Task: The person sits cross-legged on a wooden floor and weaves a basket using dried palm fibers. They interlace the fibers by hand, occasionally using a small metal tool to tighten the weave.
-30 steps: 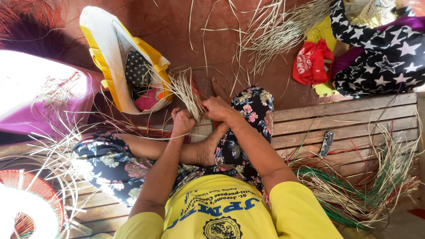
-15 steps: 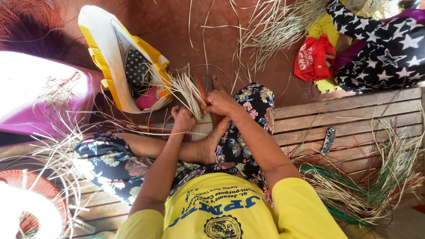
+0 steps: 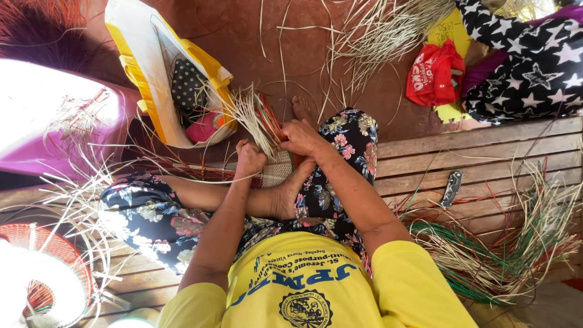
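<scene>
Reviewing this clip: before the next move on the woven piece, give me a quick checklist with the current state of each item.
1. Left hand grips the strips: ok, closed on the pale strips.
2. Right hand on the work: ok, it rests on the strips beside the left.
3. Woven piece supported: ok, it sits against the foot.
4. Spare strips within reach: ok, a bundle of strips lies on the wooden bench.
5. Knife clear of the hands: ok, it lies on the bench.
6. Weave tightness: cannot tell.
</scene>
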